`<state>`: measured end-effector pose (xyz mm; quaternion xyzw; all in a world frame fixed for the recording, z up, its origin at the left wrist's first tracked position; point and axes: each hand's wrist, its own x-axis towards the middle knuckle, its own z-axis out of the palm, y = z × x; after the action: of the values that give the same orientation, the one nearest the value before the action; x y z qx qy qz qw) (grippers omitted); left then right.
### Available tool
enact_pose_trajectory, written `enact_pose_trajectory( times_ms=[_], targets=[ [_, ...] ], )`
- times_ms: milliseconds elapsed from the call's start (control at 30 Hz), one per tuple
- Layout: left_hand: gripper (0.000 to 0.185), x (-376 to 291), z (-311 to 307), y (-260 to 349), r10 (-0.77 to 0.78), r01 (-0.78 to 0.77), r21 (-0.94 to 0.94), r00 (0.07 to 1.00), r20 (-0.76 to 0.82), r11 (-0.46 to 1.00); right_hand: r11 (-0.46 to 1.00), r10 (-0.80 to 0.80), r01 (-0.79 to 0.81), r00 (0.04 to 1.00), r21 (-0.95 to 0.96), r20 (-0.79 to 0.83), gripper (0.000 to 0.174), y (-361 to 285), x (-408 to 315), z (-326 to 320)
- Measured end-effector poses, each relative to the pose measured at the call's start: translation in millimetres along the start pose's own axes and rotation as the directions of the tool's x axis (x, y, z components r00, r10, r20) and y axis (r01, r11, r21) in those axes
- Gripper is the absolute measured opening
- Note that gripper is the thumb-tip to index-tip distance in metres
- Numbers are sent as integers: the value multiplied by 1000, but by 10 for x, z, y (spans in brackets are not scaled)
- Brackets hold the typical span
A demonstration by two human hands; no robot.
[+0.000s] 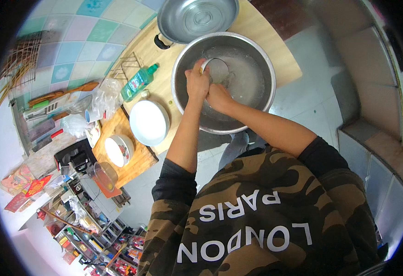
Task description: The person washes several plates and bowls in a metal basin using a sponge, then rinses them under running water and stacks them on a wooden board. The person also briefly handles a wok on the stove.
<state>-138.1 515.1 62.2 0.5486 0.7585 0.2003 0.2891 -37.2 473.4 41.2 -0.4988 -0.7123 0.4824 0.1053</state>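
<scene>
A large steel pot (253, 119) of cloudy water is in front of me, and both hands reach into it. My left hand (198, 81) grips the rim of a thin-walled round vessel (219, 67), perhaps a cup or small bowl, tilted in the water. Close against its near side is my right hand (219, 97), with curled fingers. Those fingertips are hidden, so I cannot tell whether they hold something.
Behind the pot is a wide metal pan (201, 17) with a black handle. To the left stand a green detergent bottle (139, 82), a pale blue bowl (149, 122) and a flowered bowl (118, 150) on a wooden cutting board (136, 165). A wire rack (127, 67) lines the tiled wall (80, 51).
</scene>
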Motion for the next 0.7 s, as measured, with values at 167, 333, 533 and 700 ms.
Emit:
enact_pose_trajectory(
  times_ms=[167,333,533,700],
  targets=[
    [33,30,-81,158,42,-68,307,995,93,949,760,-304,378,926,-529,225,39,486,-8,-354],
    [33,108,-137,266,-135,101,274,985,106,956,413,-377,432,882,-801,282,46,504,161,-540],
    [35,226,-99,138,-124,82,284,983,133,955,955,-144,166,984,-248,104,39,207,-100,-96],
    [36,262,-86,122,-138,172,-142,966,219,975,871,-251,234,968,-431,16,33,159,29,-390]
  ],
)
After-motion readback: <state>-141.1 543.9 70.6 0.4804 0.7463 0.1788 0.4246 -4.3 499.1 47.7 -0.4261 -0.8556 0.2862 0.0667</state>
